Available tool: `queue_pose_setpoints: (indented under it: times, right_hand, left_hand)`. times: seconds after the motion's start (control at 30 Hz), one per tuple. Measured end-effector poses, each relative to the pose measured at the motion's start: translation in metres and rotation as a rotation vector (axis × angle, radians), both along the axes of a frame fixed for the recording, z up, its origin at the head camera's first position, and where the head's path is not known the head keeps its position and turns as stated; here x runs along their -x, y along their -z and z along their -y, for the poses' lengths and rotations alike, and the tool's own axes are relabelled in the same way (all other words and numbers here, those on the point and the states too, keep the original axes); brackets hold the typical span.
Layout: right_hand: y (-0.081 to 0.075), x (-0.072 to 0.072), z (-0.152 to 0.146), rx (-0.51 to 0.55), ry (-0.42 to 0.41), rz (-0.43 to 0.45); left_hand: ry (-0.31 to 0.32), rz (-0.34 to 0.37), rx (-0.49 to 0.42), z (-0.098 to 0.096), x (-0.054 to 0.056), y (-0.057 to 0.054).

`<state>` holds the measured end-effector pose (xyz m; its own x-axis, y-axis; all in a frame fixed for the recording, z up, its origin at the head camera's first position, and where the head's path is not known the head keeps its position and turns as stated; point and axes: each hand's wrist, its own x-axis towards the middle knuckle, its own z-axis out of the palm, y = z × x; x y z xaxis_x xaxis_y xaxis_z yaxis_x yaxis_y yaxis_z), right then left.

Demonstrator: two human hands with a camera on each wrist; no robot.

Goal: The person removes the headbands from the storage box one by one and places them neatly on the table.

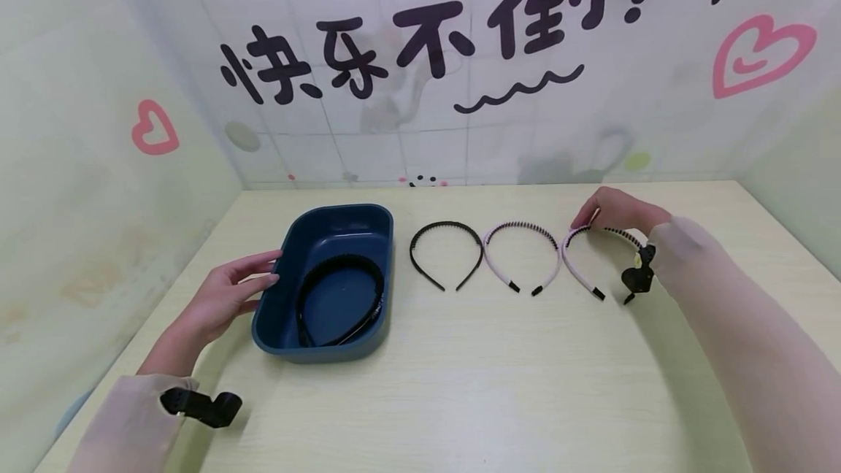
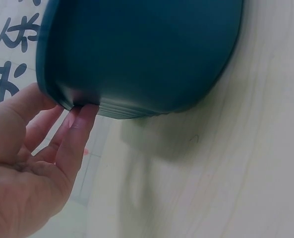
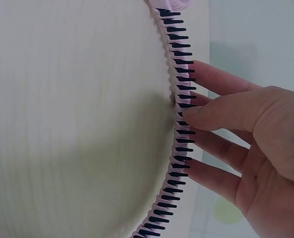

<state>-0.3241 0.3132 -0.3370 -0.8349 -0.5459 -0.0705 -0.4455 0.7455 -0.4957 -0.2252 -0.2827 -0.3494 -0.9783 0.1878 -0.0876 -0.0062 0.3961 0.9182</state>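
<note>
My left hand point(image 1: 220, 301) touches the outer left wall of a dark blue plastic bin point(image 1: 322, 354) with nearly straight fingertips, also seen in the left wrist view. Inside the bin lies a black headband point(image 1: 304, 305); whether others are stacked with it I cannot tell. At the right, my right hand point(image 1: 617, 206) pinches the top of a lilac headband point(image 1: 578, 268) between thumb and fingers. The right wrist view shows the black comb teeth point(image 3: 180, 131) along its inside. Part of this headband is hidden by the wrist camera in the head view.
Between the bin and my right hand, a black headband point(image 1: 412, 254) and another lilac headband point(image 1: 558, 268) lie side by side, ends toward me. A lettered white sheet point(image 1: 420, 137) hangs behind the pale wooden table point(image 1: 473, 385). A wall point(image 1: 98, 188) rises along the left.
</note>
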Motion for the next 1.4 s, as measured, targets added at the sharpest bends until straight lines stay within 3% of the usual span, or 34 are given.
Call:
queue_pose_setpoints:
  times: [0.5, 0.83, 1.23, 1.4]
  right_hand:
    - [0.003, -0.001, -0.001, 0.027, 0.031, 0.0]
    - [-0.013, -0.005, 0.007, 0.056, 0.044, -0.003]
    - [-0.036, -0.01, 0.073, 0.096, -0.016, 0.012]
    - [-0.042, -0.01, 0.113, 0.167, -0.101, 0.012]
  left_hand:
    - [0.002, -0.002, 0.003, 0.0, 0.001, -0.002]
    - [0.008, -0.008, 0.006, 0.0, 0.0, 0.0]
    - [0.02, -0.019, -0.007, 0.003, 0.0, 0.001]
    - [0.021, -0.012, -0.012, 0.003, 0.002, 0.002]
